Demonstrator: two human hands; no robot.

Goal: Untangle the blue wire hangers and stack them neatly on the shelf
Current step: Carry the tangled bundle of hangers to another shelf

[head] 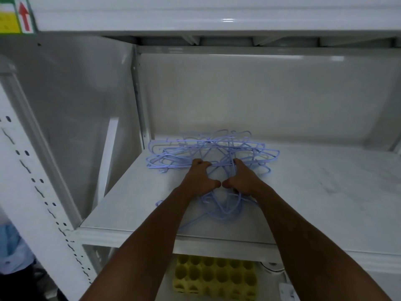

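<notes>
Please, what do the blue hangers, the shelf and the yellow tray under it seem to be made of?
Hangers: thin wire, likely metal under a smooth pale blue coating; the rods are slim, bent and slightly shiny. Shelf: probably white painted sheet metal; glossy reflections and a folded front edge. Tray: matte yellow with cupped cells, perhaps moulded pulp or foam; unclear which.

The bare left forearm point(147, 235) enters from 7 o'clock, the bare right forearm point(303, 235) from 5 o'clock, both converging toward 12. The bare left hand point(200, 178) and bare right hand point(242, 179) lie side by side (thumb tips nearly touching), the fingers of these 2 hands curled round wires of the tangle of pale blue wire hangers point(208, 148).
</notes>
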